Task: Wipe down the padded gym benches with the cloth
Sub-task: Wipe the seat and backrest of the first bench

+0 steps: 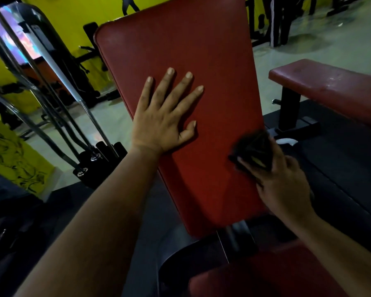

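Note:
A red padded backrest (180,46) of an incline bench fills the middle of the view, tilted up and away from me. My left hand (165,116) lies flat on its left half, fingers spread and straight. My right hand (281,181) holds a dark crumpled cloth (253,150) against the pad's right edge, blurred by motion. The bench's red seat pad (272,275) shows at the bottom right, below a dark metal hinge bracket.
A second red flat bench (330,86) on a black frame stands to the right. Chrome bars (51,116) lean in a rack at left. Yellow walls, a black machine and a person's dark legs (276,22) are at the back. Dark floor mats lie below.

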### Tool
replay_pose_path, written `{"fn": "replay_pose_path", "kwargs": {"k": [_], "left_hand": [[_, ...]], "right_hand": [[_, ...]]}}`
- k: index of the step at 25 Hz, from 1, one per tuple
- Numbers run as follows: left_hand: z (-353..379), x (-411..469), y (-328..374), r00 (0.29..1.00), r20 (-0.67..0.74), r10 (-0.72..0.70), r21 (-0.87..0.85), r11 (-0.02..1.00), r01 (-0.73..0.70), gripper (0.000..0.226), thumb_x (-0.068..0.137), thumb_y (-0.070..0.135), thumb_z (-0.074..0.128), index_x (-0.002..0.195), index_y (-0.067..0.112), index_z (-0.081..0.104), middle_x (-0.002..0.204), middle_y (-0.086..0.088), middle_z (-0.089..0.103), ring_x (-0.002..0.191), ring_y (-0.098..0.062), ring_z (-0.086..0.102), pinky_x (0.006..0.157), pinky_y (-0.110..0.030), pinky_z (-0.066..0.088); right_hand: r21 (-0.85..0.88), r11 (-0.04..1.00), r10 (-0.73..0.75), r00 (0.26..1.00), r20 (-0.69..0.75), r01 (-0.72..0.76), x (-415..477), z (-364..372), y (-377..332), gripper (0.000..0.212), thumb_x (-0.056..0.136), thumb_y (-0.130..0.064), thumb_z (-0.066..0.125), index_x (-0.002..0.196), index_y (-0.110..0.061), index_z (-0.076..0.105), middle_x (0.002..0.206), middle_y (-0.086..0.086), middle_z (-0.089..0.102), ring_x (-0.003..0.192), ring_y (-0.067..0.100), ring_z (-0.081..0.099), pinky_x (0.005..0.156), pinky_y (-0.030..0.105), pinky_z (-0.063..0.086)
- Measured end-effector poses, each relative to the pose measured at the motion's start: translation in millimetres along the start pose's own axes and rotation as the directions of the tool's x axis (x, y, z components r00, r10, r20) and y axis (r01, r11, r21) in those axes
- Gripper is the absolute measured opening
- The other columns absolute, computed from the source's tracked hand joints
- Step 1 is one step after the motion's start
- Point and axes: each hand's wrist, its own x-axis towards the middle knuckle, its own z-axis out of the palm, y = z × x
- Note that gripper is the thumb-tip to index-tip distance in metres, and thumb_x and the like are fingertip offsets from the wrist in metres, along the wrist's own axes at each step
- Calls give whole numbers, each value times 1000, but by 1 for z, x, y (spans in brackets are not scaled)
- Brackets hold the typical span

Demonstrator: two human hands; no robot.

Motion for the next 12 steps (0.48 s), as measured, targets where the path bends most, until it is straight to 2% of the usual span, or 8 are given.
{"fn": "replay_pose_path", "kwargs": {"k": [3,6,7,9,11,12], "left_hand": [[1,-2,3,1000,-15,-8,-6,1000,8,62,93,54,43,149,27,42,154,-3,40,143,-32,34,116,-55,24],[1,0,2,1000,-18,-11,-26,1000,11,62,94,54,43,149,27,42,154,-3,41,143,-33,34,117,-54,22],[1,0,2,1000,-17,-13,-27,1000,13,62,94,54,43,149,27,42,154,-4,41,143,-33,34,117,-54,22],[0,-1,2,999,-26,-18,-21,1000,17,62,93,53,45,149,27,43,154,-3,41,143,-33,35,116,-55,23],[1,-3,2,999,-36,-22,-14,1000,22,62,92,52,47,148,27,44,153,-3,42,142,-32,36,116,-54,24],[1,-3,3,999,-37,-23,-13,1000,22,62,92,53,47,148,27,44,153,-3,42,142,-32,36,116,-54,24]], "right_hand": [[195,950,241,970,31,-242,-11,8,1,90,70,-11,82,142,-44,40,157,21,19,119,48,44,80,49,52],[441,739,532,843,81,-509,-24,20,-40,86,80,-10,73,146,-44,28,159,18,11,138,42,27,104,44,38],[479,692,570,816,97,-540,-25,21,-57,84,82,-11,71,147,-42,27,159,19,9,141,40,22,107,39,32],[517,665,563,817,127,-539,-28,19,-91,86,83,-14,70,147,-45,22,159,19,6,143,37,18,108,35,27],[528,681,505,847,162,-507,-31,15,-130,88,82,-18,71,145,-50,19,159,19,5,139,40,25,108,37,32],[525,708,462,872,161,-472,-34,14,-149,90,79,-19,74,146,-50,23,158,21,9,135,43,32,104,40,38]]}}
